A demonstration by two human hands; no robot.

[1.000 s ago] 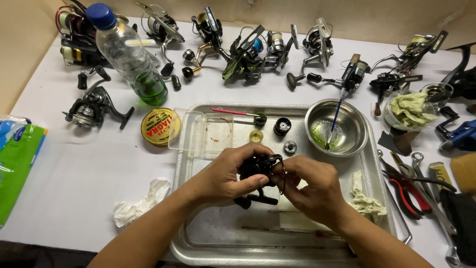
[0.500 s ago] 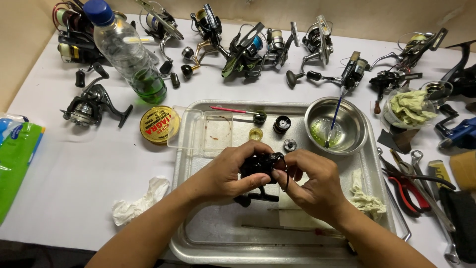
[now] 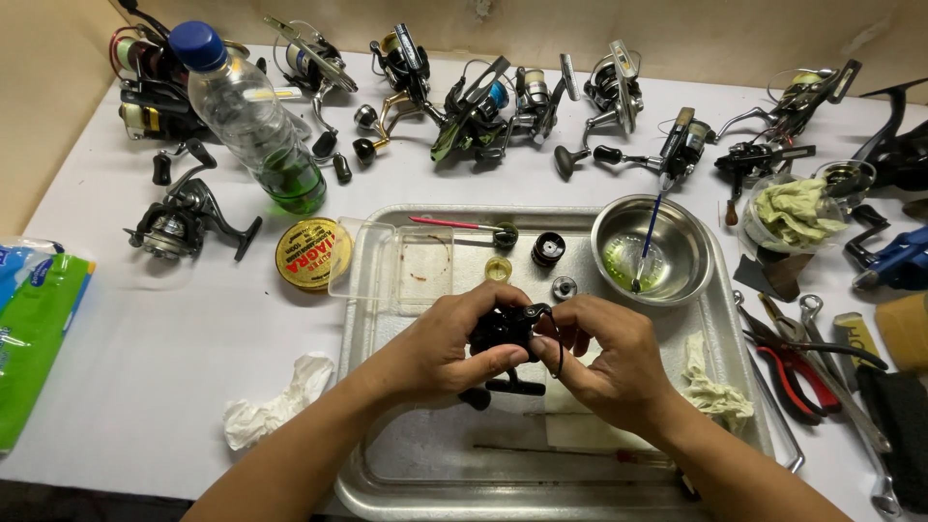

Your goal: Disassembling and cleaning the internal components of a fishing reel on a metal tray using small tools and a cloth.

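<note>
- We cup the black reel body [image 3: 505,333] in our left hand [image 3: 440,350] – steadied over the metal tray [image 3: 406,464].
- Our right hand [image 3: 611,362] pinches its side, fingers closed on it – small parts lie just beyond.

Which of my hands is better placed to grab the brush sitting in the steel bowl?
Probably the right hand: the steel bowl with the brush sits on its side of the tray, while the left hand grips the black reel.
</note>
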